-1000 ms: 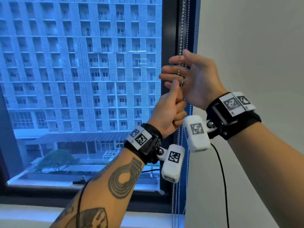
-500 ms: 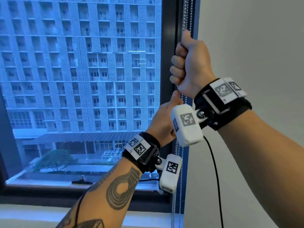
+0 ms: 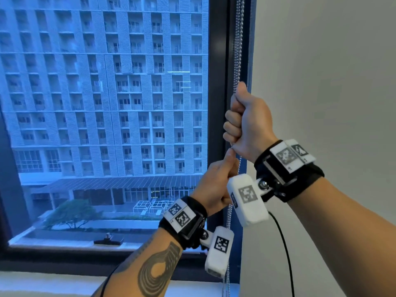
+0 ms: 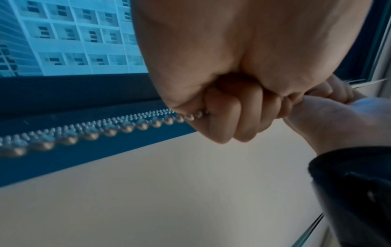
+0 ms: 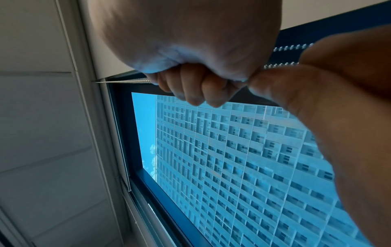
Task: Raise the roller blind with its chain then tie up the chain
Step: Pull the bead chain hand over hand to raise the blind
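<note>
The metal bead chain (image 3: 238,50) hangs down the window's right frame. My right hand (image 3: 242,123) grips it in a fist, thumb on top. Just below, my left hand (image 3: 216,185) also holds the chain, its thumb pointing up against the heel of the right hand. The slack chain (image 3: 229,217) drops from the left fist toward the sill. In the left wrist view the left hand (image 4: 232,117) is curled round the chain (image 4: 105,130). The right wrist view shows the right hand (image 5: 201,86) clenched on the taut chain (image 5: 131,81). The glass is uncovered in the head view; no blind fabric shows there.
A dark window frame (image 3: 218,82) stands left of the chain and a plain pale wall (image 3: 321,82) right of it. A white sill (image 3: 53,284) runs below. A black cable (image 3: 285,249) hangs from the right wrist camera. Ceiling panels (image 5: 42,117) meet the window top.
A second ago the right hand was open with the chain across its palm. It then closed round the chain high up, and both fists have since come down together.
</note>
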Demonstrator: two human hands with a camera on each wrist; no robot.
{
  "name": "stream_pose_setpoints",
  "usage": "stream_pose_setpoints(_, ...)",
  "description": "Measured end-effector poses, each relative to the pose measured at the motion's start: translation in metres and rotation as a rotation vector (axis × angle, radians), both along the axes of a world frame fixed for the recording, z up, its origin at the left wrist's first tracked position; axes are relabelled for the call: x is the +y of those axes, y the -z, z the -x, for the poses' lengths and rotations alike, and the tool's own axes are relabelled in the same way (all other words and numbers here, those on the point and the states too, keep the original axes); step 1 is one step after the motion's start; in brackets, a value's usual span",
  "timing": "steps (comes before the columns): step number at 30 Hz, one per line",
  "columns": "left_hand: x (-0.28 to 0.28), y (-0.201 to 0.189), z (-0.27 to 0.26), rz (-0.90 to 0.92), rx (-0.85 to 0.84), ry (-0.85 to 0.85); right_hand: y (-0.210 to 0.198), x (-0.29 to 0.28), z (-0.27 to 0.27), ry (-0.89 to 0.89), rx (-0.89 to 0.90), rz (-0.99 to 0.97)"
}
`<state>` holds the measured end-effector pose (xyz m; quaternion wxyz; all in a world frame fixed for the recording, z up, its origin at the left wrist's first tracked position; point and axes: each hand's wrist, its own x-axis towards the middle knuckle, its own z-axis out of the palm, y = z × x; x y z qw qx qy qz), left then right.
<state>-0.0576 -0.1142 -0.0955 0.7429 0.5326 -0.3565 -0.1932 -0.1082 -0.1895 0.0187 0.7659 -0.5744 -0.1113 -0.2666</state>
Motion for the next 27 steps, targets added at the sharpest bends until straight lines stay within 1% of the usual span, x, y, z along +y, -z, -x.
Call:
stream_pose_setpoints(3,0.0,0.013,-0.004,-0.034,-0.013,0.039,0.012,0.0,-0.002,0.002,0.026,0.015)
stream_pose_setpoints(5,0.003,0.009,-0.012,-0.069,0.015,0.097,0.014,-0.001,-0.001,0.005,0.017,0.013)
stream_pose_setpoints(7,0.01,-0.005,-0.023,-0.045,-0.003,0.142,0.014,-0.002,0.002,-0.008,0.007,0.002)
stream_pose_setpoints(9,0.018,-0.033,-0.032,-0.02,-0.082,0.075,0.015,-0.005,0.004,-0.039,-0.007,-0.001)
stream_pose_setpoints(12,0.022,-0.101,-0.026,0.08,-0.159,0.005,0.017,-0.008,0.003,-0.07,-0.019,-0.031)
stream_pose_setpoints(15,0.018,-0.163,-0.007,0.115,-0.208,0.021,0.017,-0.008,0.001,-0.085,-0.004,-0.048)
stream_pose_setpoints(18,0.012,-0.197,0.01,0.156,-0.195,0.08,0.019,-0.011,-0.003,-0.087,0.001,-0.053)
stream_pose_setpoints(20,0.007,-0.206,0.017,0.195,-0.153,0.113,0.02,-0.011,-0.009,-0.072,-0.006,-0.055)
stream_pose_setpoints(22,0.003,-0.206,0.019,0.214,-0.128,0.12,0.021,-0.007,-0.009,-0.074,-0.039,-0.078)
stream_pose_setpoints(27,0.008,-0.199,0.015,0.205,-0.114,0.067,0.024,-0.012,0.004,-0.073,-0.003,-0.088)
